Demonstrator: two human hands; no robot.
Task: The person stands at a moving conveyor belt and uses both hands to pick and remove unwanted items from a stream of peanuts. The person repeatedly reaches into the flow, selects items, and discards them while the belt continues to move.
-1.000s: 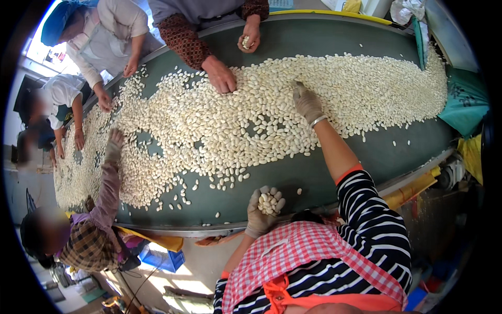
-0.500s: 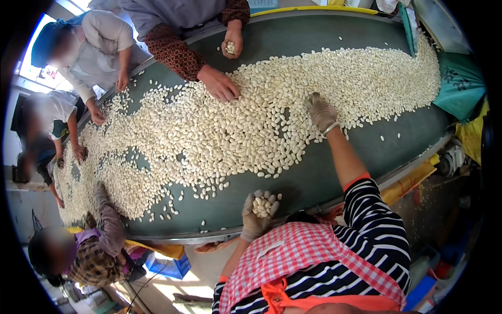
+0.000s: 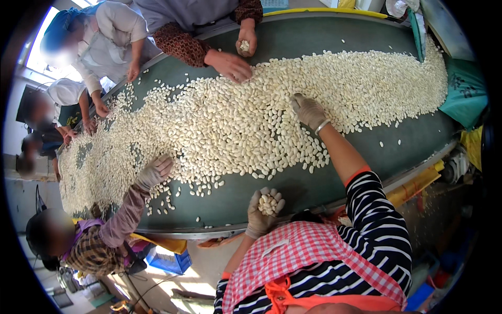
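My gloved left hand (image 3: 257, 222) is cupped palm up at the near edge of the belt, holding a small heap of white beans (image 3: 269, 204). Out over the middle, my gloved right hand (image 3: 310, 111) reaches into a broad spread of white beans (image 3: 225, 131). Its fingers are drawn together with their tips among the beans; whatever they pinch, if anything, is hidden. A dark green conveyor belt (image 3: 235, 201) lies under the spread.
Across the belt, a person's hand (image 3: 230, 66) hovers over the beans and that person's other hand (image 3: 247, 41) holds some. At left, a gloved co-worker's hand (image 3: 156, 171) reaches in. More people's hands (image 3: 100, 107) work farther along. A green sack (image 3: 464, 91) hangs at right.
My right hand has moved left across the beans. My left hand stays cupped around its beans. The co-worker at near left has stretched an arm farther over the belt.
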